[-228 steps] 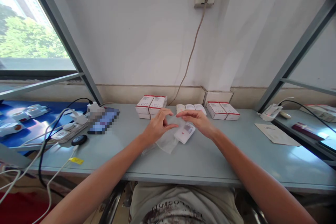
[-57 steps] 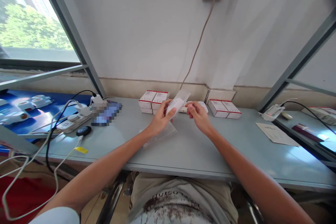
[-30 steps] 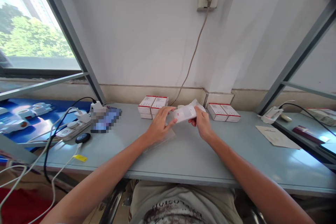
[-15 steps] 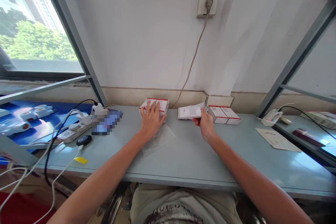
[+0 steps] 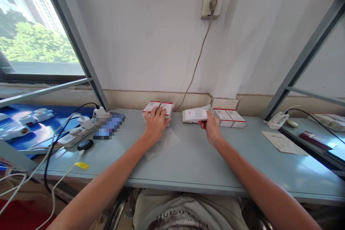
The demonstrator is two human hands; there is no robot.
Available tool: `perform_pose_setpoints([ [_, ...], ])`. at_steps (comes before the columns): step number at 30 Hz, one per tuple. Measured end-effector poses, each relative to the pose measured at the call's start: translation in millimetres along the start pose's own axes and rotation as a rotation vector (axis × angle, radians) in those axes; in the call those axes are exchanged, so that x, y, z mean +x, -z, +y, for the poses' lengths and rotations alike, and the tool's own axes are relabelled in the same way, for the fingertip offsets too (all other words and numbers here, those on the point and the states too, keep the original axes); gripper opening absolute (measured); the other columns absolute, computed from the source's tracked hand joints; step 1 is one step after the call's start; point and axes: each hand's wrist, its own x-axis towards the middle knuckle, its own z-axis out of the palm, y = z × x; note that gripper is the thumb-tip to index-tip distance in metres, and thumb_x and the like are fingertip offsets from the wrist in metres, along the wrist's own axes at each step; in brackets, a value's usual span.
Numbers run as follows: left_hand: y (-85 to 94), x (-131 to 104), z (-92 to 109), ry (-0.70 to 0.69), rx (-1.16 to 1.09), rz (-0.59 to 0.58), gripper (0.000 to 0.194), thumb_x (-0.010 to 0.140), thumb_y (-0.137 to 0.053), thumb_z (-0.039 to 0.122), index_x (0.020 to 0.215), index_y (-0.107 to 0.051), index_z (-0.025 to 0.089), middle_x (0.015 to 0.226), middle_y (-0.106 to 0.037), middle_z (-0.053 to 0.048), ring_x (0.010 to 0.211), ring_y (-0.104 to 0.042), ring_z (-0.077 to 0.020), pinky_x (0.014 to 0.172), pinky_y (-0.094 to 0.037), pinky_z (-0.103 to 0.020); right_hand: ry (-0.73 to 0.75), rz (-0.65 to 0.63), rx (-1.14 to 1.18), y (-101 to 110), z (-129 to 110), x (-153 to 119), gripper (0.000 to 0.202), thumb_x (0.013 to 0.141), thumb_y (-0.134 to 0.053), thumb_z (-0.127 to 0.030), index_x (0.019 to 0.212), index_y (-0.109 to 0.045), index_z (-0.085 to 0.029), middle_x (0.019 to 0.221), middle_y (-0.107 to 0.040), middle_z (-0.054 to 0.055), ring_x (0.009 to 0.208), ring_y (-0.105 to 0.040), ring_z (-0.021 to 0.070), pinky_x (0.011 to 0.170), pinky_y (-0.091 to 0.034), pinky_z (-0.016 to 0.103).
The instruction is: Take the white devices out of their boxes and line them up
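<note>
My left hand (image 5: 156,124) lies over the front of two red-and-white boxes (image 5: 167,107) standing side by side near the wall, its fingers apart and bent over them. A clear plastic bag (image 5: 164,143) lies flat on the table by that wrist. My right hand (image 5: 211,125) is closed on the right end of a white device (image 5: 194,115), with some clear plastic film at that end. Just right of this hand sits another pair of red-and-white boxes (image 5: 230,118).
On the grey table (image 5: 188,169), a phone (image 5: 110,125), a power strip (image 5: 72,136) and a black disc (image 5: 85,145) with cables lie at left. A paper sheet (image 5: 284,143) and a white adapter (image 5: 278,120) are at right. Metal frames rise at both sides.
The fingers of my left hand have drawn back and bent more, showing more of the box tops. My right hand and the white device look nearly unmoved.
</note>
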Motion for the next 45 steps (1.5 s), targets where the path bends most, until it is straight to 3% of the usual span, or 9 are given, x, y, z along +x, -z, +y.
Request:
perform_pose_setpoints([
  [6,7.9,-1.6,9.7,0.036,0.106,-0.007,0.043,0.104,-0.061,0.048,0.139,-0.067,0.023,0.151,-0.059,-0.023,0.131,-0.052,-0.0445,0.110,-0.033,-0.066,-0.003,-0.010,-0.008,-0.6,-1.6,-1.8,0.054,0.093,-0.064,-0.072,0.079,-0.066,-0.020,0.055,-0.065,0.003,0.043,-0.045,0.0119,0.040,-0.034,0.026],
  [21,8.2,-3.4,16.2,0.019,0.208,-0.035,0.047,0.105,-0.057,0.039,0.149,-0.060,0.022,0.156,-0.054,-0.024,0.131,-0.052,-0.0444,0.105,-0.041,-0.064,0.002,-0.014,0.014,1.4,-1.0,0.4,0.053,0.092,-0.065,-0.072,0.077,-0.065,-0.021,0.055,-0.064,0.003,0.044,-0.046,0.0119,0.041,-0.034,0.026],
  [25,7.2,-1.9,14.7,-0.047,0.142,0.026,0.044,0.104,-0.057,0.030,0.148,-0.060,0.022,0.166,-0.047,-0.020,0.136,-0.050,-0.0432,0.106,-0.045,-0.060,-0.006,0.017,0.073,0.8,-3.9,1.0,0.052,0.091,-0.068,-0.071,0.079,-0.064,-0.021,0.055,-0.063,0.002,0.043,-0.045,0.0112,0.040,-0.033,0.025],
  [29,7.8,0.3,10.5,-0.210,0.000,0.115,0.053,0.100,-0.057,0.014,0.153,-0.055,0.020,0.168,-0.044,-0.019,0.142,-0.046,-0.0397,0.117,-0.043,-0.057,-0.010,0.019,0.187,0.4,-12.7,0.6,0.045,0.092,-0.070,-0.065,0.082,-0.063,-0.021,0.056,-0.062,-0.001,0.042,-0.044,0.0099,0.039,-0.031,0.024],
  [32,7.4,-0.2,9.1,-0.280,-0.122,0.158,0.071,0.096,-0.055,0.006,0.163,-0.040,0.021,0.164,-0.046,-0.019,0.147,-0.042,-0.0385,0.122,-0.040,-0.058,-0.005,0.029,0.266,2.2,-20.1,1.7,0.043,0.090,-0.072,-0.062,0.080,-0.059,-0.022,0.053,-0.056,-0.004,0.042,-0.042,0.0092,0.038,-0.028,0.023],
  [36,5.9,-3.6,11.4,-0.246,-0.251,0.112,0.089,0.092,-0.053,0.003,0.172,-0.021,0.026,0.154,-0.045,-0.019,0.148,-0.042,-0.0385,0.120,-0.043,-0.061,0.022,0.032,0.286,5.7,-24.7,6.2,0.045,0.086,-0.074,-0.064,0.080,-0.054,-0.024,0.056,-0.052,-0.007,0.042,-0.039,0.0086,0.037,-0.023,0.023],
  [40,7.4,-6.5,15.3,-0.222,-0.318,0.068,0.089,0.087,-0.061,0.007,0.167,-0.028,0.027,0.149,-0.042,-0.018,0.142,-0.049,-0.0381,0.118,-0.045,-0.061,0.043,0.067,0.234,6.5,-22.8,8.0,0.045,0.085,-0.073,-0.063,0.075,-0.052,-0.024,0.056,-0.049,-0.006,0.044,-0.039,0.0100,0.038,-0.023,0.025],
  [45,14.8,-7.6,19.0,-0.250,-0.383,0.021,0.087,0.083,-0.066,0.010,0.163,-0.034,0.026,0.155,-0.043,-0.018,0.146,-0.046,-0.0378,0.122,-0.041,-0.058,0.161,0.067,0.048,6.6,-18.9,1.1,0.052,0.091,-0.067,-0.068,0.067,-0.049,-0.026,0.055,-0.046,-0.004,0.049,-0.040,0.0138,0.044,-0.029,0.030],
])
